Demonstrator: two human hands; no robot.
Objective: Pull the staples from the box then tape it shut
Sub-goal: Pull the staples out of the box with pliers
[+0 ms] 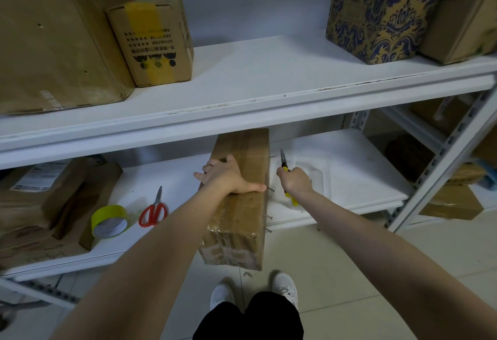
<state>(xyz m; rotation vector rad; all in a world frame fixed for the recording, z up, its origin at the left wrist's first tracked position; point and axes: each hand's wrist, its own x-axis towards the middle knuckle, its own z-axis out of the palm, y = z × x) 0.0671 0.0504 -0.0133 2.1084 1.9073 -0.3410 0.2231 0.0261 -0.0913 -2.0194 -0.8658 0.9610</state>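
Observation:
A long brown cardboard box [239,221] lies on the lower shelf, its near end jutting past the shelf edge. Several metal pins [269,189] stick out of its right side. My left hand [228,177] rests on top of the box, fingers spread over the far edge and thumb along the right edge. My right hand [295,182] grips yellow-handled pliers [284,167], jaws pointing away, just right of the box. A roll of yellow tape [109,222] lies on the shelf to the left, with red-handled scissors [153,212] beside it.
The upper white shelf [242,89] overhangs the work area and carries brown cartons [156,41] and a blue-patterned box [382,9]. Flattened cardboard [40,205] fills the lower shelf's left end. A clear plastic tray [320,178] sits under my right hand. A slotted upright [443,159] stands at right.

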